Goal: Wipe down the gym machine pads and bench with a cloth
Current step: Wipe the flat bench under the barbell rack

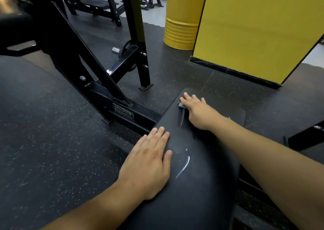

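A long black padded bench (201, 159) runs from the bottom of the view toward the middle, with a shiny wet streak on it. My left hand (149, 163) lies flat on the pad's left edge, fingers straight and together. My right hand (198, 112) reaches to the far end of the pad with fingers spread and pressed down. A small grey bit of cloth (180, 105) peeks out from under its left side, and the rest of the cloth is hidden beneath the hand.
A black machine frame (105, 82) slants up on the left, bolted beside the bench. Another black pad (15, 24) sits at the upper left. A yellow drum (182, 19) and a yellow wall (254, 28) stand behind. Speckled rubber floor (43, 124) surrounds everything.
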`<move>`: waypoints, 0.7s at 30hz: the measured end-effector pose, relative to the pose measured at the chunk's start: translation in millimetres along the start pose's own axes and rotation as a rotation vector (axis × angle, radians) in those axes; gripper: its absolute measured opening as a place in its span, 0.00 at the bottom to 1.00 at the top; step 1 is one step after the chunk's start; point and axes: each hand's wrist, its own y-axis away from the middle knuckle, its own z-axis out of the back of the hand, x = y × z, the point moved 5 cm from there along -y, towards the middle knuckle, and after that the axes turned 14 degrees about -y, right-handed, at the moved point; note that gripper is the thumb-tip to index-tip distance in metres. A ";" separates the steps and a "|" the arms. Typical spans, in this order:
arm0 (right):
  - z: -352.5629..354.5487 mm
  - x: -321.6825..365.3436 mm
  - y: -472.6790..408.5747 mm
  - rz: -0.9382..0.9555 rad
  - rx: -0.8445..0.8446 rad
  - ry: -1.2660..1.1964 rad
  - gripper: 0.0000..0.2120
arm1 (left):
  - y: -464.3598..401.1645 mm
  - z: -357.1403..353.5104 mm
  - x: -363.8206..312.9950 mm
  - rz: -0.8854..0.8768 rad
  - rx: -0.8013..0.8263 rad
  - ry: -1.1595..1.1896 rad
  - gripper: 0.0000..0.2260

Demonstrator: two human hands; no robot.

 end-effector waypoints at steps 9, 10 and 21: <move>-15.4 13.9 46.3 0.105 0.053 -0.076 0.30 | -2.3 -3.7 2.4 -0.012 0.001 -0.015 0.27; -20.2 19.1 67.5 0.148 0.075 -0.067 0.31 | -1.8 -2.7 2.0 -0.015 -0.001 -0.009 0.27; 5.3 -9.6 2.9 -0.031 0.057 0.009 0.32 | -3.2 -2.5 1.4 -0.014 -0.034 0.028 0.28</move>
